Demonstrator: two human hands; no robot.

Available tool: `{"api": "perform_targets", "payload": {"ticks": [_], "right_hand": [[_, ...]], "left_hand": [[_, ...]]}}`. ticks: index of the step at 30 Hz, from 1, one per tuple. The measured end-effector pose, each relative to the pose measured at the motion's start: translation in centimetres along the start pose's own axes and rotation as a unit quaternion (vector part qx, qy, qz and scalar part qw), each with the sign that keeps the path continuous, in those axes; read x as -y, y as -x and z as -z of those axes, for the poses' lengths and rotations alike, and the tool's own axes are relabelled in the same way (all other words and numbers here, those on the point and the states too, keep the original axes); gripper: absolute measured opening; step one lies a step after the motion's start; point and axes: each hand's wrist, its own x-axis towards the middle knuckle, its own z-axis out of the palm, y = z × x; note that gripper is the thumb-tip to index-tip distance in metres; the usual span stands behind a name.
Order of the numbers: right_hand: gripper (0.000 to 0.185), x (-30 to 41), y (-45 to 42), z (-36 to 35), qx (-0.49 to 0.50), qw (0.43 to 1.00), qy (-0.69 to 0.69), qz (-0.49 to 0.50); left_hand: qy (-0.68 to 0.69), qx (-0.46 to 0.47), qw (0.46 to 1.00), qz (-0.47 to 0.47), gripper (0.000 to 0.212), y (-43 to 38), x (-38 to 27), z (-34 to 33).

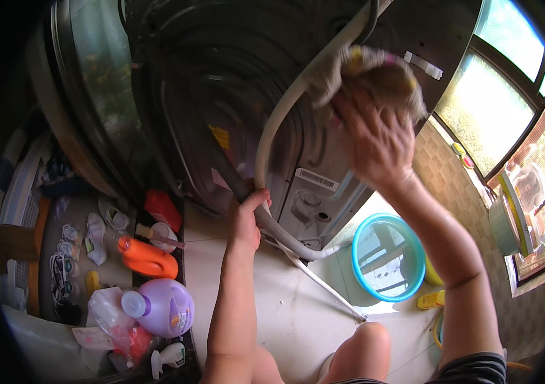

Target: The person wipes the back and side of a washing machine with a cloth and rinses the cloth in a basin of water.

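My right hand (382, 137) presses a pale patterned cloth (373, 79) against the metal back panel (284, 115) of what looks like a washing machine; the cloth is slightly blurred. Lower and to the left, my left hand (249, 211) grips a grey corrugated hose (227, 170) near the panel's lower edge. A thicker cream hose (279, 113) curves down from the top and passes behind or through that grip; whether the fingers also hold it I cannot tell. A thin white hose (323, 285) runs down onto the floor. A white plastic clip (423, 65) sits on the panel, right of the cloth.
A blue-rimmed basin (387, 297) of water stands on the tiled floor at right, near a yellow bottle (431, 300). At left are an orange jug (150, 259), a purple detergent bottle (169, 307), a spray bottle (171, 356) and several shoes (95, 239). Windows (498, 110) line the right wall.
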Motion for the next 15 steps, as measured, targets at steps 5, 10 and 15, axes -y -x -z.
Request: {"api": "perform_targets", "payload": {"ticks": [5,10,15], "right_hand": [[0.042,5.2,11.5,-2.6,0.136,0.964,0.081,0.216],[0.033,4.3,11.7,-2.7,0.193,0.962,-0.032,0.188],[0.041,-1.1,3.8,0.1,0.021,0.999,0.016,-0.042]], "left_hand": [[-0.036,0.023,0.999,-0.032,0.027,-0.1,0.8,0.4],[-0.132,0.054,0.990,0.012,0.031,0.2,0.4,1.3],[-0.174,0.129,0.973,0.080,0.049,-0.4,0.2,2.9]]}}
